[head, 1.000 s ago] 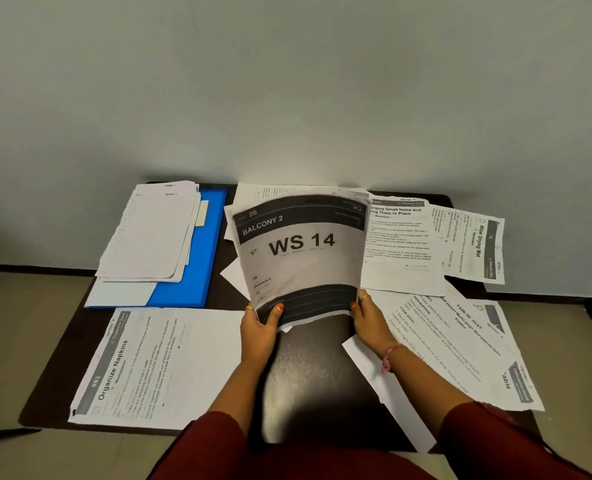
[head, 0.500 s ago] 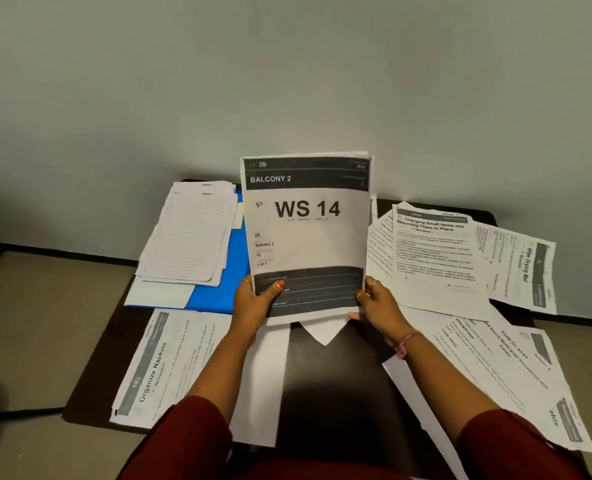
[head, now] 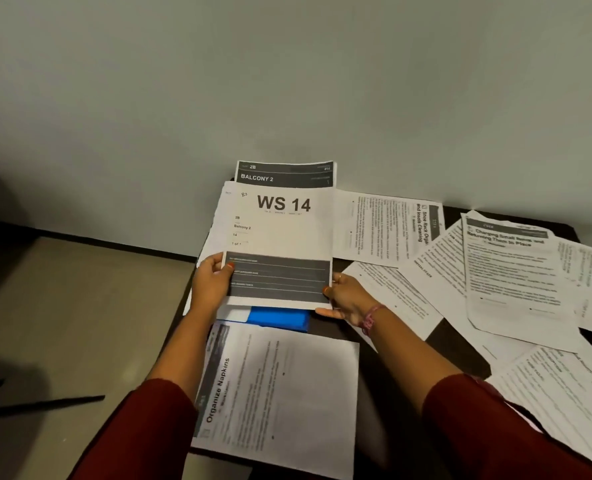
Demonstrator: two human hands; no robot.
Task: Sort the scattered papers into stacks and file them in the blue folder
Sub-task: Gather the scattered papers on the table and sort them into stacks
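I hold a stack of sheets topped by the "WS 14" page [head: 282,233] by its bottom corners, low over the blue folder [head: 277,318]. My left hand [head: 213,285] grips the lower left corner with the thumb on top. My right hand [head: 344,297] pinches the lower right corner. Only a strip of the folder shows below the stack; the rest, and the papers that lay on it, are hidden. The top of the stack leans against the wall.
An "Organize Napkins" sheet [head: 280,396] lies near me on the dark table [head: 388,386]. Several printed sheets are scattered to the right, among them "Shoe Rack" [head: 388,226] and "Charging Small Items" [head: 516,271]. Floor lies left of the table.
My hands carried the WS 14 stack from the table's middle leftward over the blue folder and lowered it. My head turned left, so the scattered sheets shifted right in view.
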